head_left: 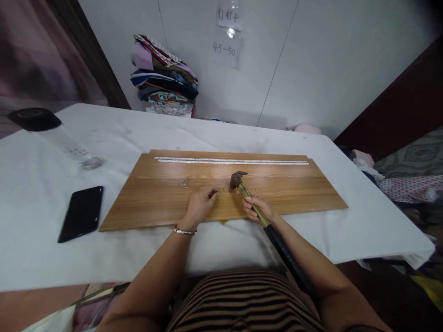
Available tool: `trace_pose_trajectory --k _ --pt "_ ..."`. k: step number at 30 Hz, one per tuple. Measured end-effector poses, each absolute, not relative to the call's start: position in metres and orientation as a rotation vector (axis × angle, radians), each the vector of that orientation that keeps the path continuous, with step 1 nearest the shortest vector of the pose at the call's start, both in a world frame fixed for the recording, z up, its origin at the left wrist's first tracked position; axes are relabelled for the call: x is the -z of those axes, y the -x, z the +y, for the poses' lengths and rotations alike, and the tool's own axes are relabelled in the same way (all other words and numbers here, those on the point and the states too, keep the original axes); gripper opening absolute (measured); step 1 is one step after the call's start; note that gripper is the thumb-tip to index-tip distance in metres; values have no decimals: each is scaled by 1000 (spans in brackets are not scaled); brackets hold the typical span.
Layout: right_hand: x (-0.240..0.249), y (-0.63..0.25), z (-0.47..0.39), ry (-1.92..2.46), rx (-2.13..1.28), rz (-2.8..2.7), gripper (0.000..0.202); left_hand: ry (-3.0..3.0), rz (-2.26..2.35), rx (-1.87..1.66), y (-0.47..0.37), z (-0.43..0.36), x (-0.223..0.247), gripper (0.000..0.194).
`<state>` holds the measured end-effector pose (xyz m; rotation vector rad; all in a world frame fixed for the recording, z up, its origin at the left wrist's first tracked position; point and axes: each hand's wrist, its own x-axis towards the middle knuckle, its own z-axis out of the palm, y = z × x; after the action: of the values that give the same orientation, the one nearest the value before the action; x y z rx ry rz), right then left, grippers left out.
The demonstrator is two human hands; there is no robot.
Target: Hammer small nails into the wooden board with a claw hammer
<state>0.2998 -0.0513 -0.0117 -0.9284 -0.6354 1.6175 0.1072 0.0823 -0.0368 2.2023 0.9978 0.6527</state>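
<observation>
A wood-grain board (pixel 166 203) lies flat before me. My right hand (pixel 258 207) wraps round the yellowish upper handle of a claw hammer (pixel 252 205), whose lower grip is black. The hammer's rusty head is over the board, claw pointing right. My left hand (pixel 202 200) rests low over the board, thumb and forefinger pinched on what looks like a nail, mostly hidden by the fingertips. Several loose nails (pixel 185 183) lie left of that hand. Small dark marks (pixel 255 189) run in a row across the board, right of my left fingertips.
Two white measuring strips (pixel 231 161) run along the board's far side. On the white-covered table (pixel 131 258) are a black phone (pixel 81 213) and a clear bottle with a black lid (pixel 58 138). Folded cloths (pixel 165 76) are stacked against the wall, which bears paper notes (pixel 226 50).
</observation>
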Motion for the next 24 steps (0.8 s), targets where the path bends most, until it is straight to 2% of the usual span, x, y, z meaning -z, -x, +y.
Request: trace_pose_trajectory --k 10,24 --pt "9 -297 -52 926 -1601 -636 40 -2344 1256 -724 -103 85 32 24" --pt "8 -296 -52 946 -1627 -656 39 -2357 1278 -829 -95 95 36 30"
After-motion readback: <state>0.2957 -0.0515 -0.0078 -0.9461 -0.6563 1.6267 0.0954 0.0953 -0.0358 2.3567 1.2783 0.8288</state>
